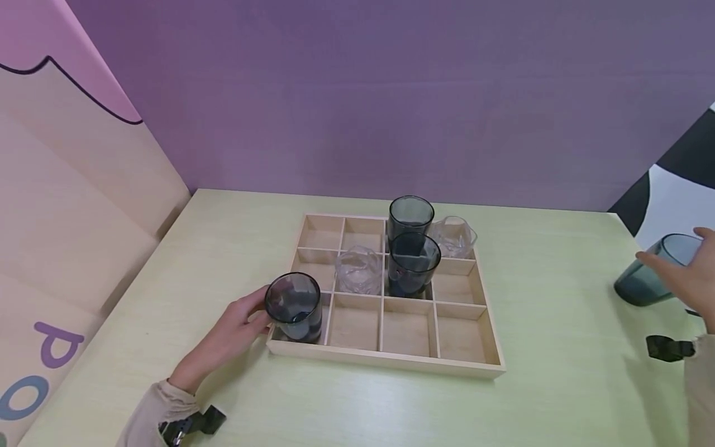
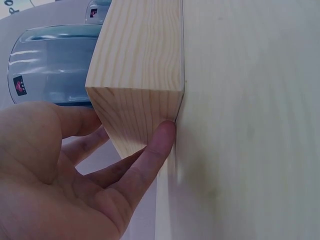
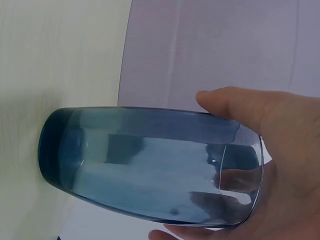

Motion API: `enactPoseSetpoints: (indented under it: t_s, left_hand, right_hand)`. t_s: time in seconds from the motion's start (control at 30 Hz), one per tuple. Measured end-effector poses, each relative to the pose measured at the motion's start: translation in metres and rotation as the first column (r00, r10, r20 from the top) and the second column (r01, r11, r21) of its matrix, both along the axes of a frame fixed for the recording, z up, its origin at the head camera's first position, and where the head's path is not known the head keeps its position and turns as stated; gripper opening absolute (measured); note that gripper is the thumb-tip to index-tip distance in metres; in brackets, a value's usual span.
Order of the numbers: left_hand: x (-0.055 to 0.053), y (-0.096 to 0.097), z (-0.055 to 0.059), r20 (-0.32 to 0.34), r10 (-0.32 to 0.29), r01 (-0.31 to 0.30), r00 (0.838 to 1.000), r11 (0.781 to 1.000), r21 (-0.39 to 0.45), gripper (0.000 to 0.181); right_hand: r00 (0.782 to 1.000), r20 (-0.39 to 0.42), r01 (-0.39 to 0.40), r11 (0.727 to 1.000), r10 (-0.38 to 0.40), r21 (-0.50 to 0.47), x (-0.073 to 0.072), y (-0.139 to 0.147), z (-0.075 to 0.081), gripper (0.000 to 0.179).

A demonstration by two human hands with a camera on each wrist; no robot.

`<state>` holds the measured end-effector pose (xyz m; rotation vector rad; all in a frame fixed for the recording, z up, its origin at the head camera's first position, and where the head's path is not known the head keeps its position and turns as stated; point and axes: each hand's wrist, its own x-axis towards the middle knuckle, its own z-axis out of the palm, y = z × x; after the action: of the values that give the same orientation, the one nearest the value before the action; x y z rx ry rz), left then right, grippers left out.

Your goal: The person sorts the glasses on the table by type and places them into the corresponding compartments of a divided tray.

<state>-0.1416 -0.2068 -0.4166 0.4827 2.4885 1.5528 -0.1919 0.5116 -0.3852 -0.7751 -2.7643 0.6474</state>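
Note:
My right hand (image 1: 692, 267) is round the upper part of a blue-tinted drinking glass (image 1: 642, 282) at the table's right side. In the right wrist view, the thumb lies along one side of this glass (image 3: 135, 170) and fingers show through and beyond the other. Its base is at the tabletop. My left hand (image 1: 240, 323) rests against the left front corner of a wooden compartment tray (image 1: 385, 359); in the left wrist view its fingers touch the tray's outer wall (image 2: 135, 50). Just beside it, a dark tinted glass (image 1: 294, 307) stands in the front left compartment.
Two more dark glasses (image 1: 413, 267) stand in one column of the tray, in the back and middle rows. A clear faceted glass (image 1: 359, 270) sits in the middle row, another clear glass (image 1: 454, 237) in the back right compartment. A purple wall (image 1: 391, 112) rises behind the table.

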Motion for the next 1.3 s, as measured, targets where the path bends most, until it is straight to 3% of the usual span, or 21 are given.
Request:
enactPoseSetpoints:
  t_s: [0.23,0.4,0.53,0.73,1.07,1.2,1.3]
  left_hand:
    - [0.001,0.0,0.001,0.004,-0.003,0.003,1.0,1.0,0.001,0.039]
    - [0.001,0.0,0.001,0.0,-0.003,0.003,1.0,1.0,0.013,0.038]
    - [0.001,0.0,0.0,-0.003,-0.009,0.009,1.0,1.0,0.013,0.039]
    - [-0.001,-0.001,-0.001,0.006,-0.006,0.006,1.0,1.0,0.004,0.039]
    - [-0.001,-0.001,-0.002,0.002,-0.001,0.001,1.0,1.0,-0.003,0.039]
    - [-0.001,-0.001,-0.002,0.002,0.001,-0.001,1.0,1.0,-0.002,0.039]
    - [-0.001,-0.002,-0.002,0.005,0.0,0.0,1.0,1.0,-0.001,0.039]
  right_hand:
    - [0.999,0.036,0.005,0.999,-0.006,0.039,-0.018,0.046,-0.03,0.106]
    - [1.0,-0.023,0.002,0.998,-0.001,0.063,-0.036,0.093,-0.068,0.108]
    - [0.998,-0.052,0.022,0.999,-0.02,0.043,-0.044,0.109,-0.082,0.105]
    - [0.996,-0.07,0.057,0.998,-0.056,0.006,-0.041,0.1,-0.075,0.103]
    - [0.995,-0.061,0.079,0.996,-0.081,-0.027,-0.044,0.101,-0.075,0.107]
    - [0.994,-0.062,0.087,0.995,-0.091,-0.057,-0.035,0.067,-0.052,0.106]
    - [0.994,-0.061,0.083,0.994,-0.087,-0.071,-0.022,0.03,-0.025,0.105]
